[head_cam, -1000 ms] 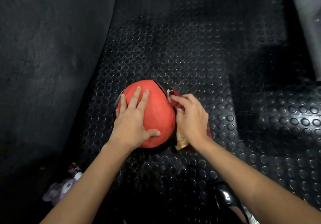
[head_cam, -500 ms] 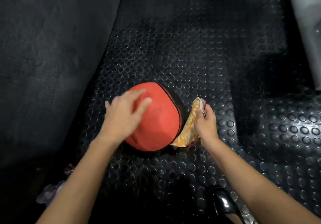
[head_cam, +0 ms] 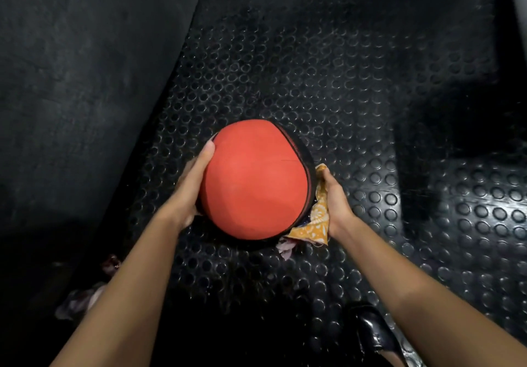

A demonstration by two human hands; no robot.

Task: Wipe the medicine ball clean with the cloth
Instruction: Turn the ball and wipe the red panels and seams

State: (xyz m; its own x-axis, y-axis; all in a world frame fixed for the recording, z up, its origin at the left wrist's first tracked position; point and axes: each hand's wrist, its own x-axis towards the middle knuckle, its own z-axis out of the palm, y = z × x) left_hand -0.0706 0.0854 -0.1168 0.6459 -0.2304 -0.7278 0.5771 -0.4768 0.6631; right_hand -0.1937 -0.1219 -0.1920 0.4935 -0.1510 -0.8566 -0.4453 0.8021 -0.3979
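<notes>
A red medicine ball (head_cam: pixel 253 178) with a black band along its right side is held between both my hands above the studded black floor. My left hand (head_cam: pixel 189 187) presses flat against the ball's left side, thumb up along its edge. My right hand (head_cam: pixel 335 204) cups the ball's lower right side with an orange patterned cloth (head_cam: pixel 315 221) pinned between palm and ball. A pinkish corner of the cloth hangs out below the ball. The right fingers are hidden behind the ball.
Black rubber flooring with raised round studs (head_cam: pixel 313 81) covers the middle and right. A plain dark mat (head_cam: pixel 71 81) lies on the left. A black shoe (head_cam: pixel 373 335) shows at bottom right, and a pale crumpled object (head_cam: pixel 79 301) lies at bottom left.
My left hand slid from the top of the ball to its left side. My right hand moved in with the cloth against the ball's right side, and the ball now looks nearer to the camera.
</notes>
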